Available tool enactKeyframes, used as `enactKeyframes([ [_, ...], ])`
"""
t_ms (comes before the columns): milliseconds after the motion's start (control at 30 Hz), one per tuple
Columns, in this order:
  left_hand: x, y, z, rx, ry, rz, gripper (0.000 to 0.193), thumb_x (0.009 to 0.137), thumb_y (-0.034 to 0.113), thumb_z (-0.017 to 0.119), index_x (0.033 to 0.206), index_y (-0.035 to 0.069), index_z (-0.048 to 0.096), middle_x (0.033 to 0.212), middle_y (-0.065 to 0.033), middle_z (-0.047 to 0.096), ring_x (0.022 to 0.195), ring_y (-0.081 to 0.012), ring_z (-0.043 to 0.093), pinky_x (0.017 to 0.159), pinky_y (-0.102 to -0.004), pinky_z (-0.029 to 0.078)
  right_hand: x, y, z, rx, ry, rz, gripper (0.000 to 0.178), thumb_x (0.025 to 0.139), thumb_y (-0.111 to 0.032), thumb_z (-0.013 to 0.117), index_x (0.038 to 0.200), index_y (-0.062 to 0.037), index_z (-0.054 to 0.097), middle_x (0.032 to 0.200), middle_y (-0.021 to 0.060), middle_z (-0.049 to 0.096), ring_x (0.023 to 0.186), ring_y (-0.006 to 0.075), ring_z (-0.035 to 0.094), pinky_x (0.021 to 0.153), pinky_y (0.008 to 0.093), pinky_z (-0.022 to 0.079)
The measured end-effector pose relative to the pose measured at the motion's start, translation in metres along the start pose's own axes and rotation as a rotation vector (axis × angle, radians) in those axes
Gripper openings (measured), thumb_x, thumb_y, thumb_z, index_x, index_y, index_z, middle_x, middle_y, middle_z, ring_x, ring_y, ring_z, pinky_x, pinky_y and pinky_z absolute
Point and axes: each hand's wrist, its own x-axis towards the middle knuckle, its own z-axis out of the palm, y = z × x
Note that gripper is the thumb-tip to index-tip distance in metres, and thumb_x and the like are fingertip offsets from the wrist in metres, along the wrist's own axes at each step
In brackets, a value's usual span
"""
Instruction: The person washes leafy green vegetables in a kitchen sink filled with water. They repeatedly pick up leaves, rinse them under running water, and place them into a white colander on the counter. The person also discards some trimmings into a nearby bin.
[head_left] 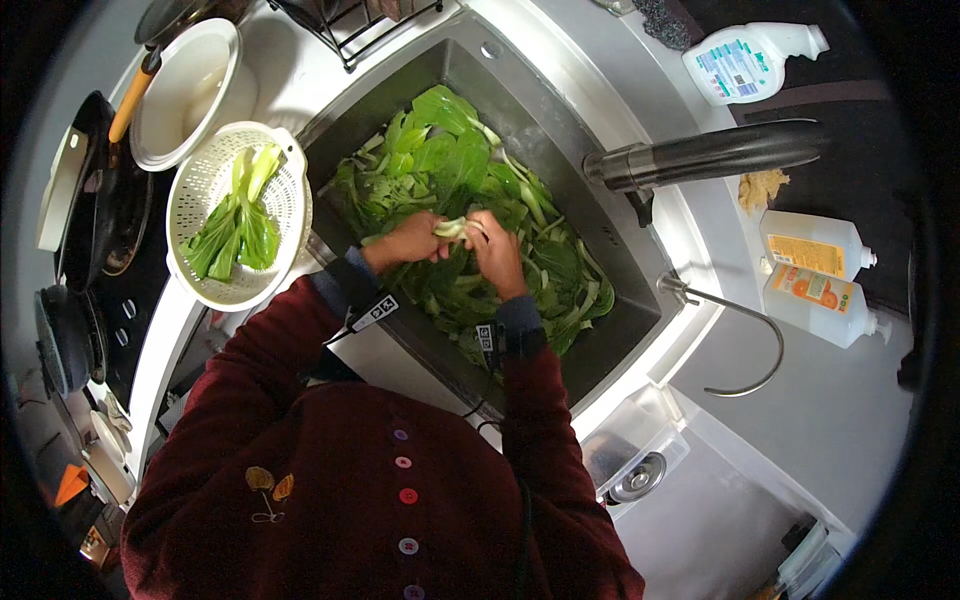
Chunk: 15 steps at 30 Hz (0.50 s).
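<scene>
Over the sink, both my hands meet at the pale stem end of a bok choy. My left hand grips it from the left with curled fingers. On the other side, my right hand has its fingers closed round the same piece. Loose bok choy leaves spread across the sink bottom beneath and around my hands. To the left, a white colander holds a bunch of bok choy with its stems toward the far side.
A black faucet reaches in from the right, with a thin curved tap nearer. A white spray bottle and clear bottles lie along the right. Beyond the colander sit a white pot and a dark pan.
</scene>
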Motion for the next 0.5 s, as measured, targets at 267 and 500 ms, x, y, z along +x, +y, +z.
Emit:
enactKeyframes([
  [267, -0.005, -0.039, -0.009, -0.507, 0.318, -0.012, 0.03, 0.086, 0.028, 0.055, 0.095, 0.0, 0.057, 0.072, -0.0019, 0.055, 0.066, -0.0114, 0.052, 0.064, -0.0267, 0.041, -0.007, 0.142, 0.055, 0.135, 0.302, 0.312, 0.022, 0.09, -0.026, 0.045, 0.098, -0.0068, 0.053, 0.072, 0.0047, 0.051, 0.063, 0.0205, 0.048, 0.054, 0.0385, 0.042],
  [500, 0.014, -0.043, -0.011, -0.41, 0.389, -0.044, 0.021, 0.078, 0.022, 0.065, 0.086, 0.004, 0.06, 0.079, -0.0035, 0.061, 0.07, -0.0127, 0.057, 0.065, -0.0296, 0.044, 0.021, 0.159, 0.085, 0.071, 0.185, 0.355, 0.033, 0.087, -0.034, 0.05, 0.103, -0.0051, 0.054, 0.081, 0.0072, 0.053, 0.072, 0.0264, 0.051, 0.064, 0.0415, 0.046],
])
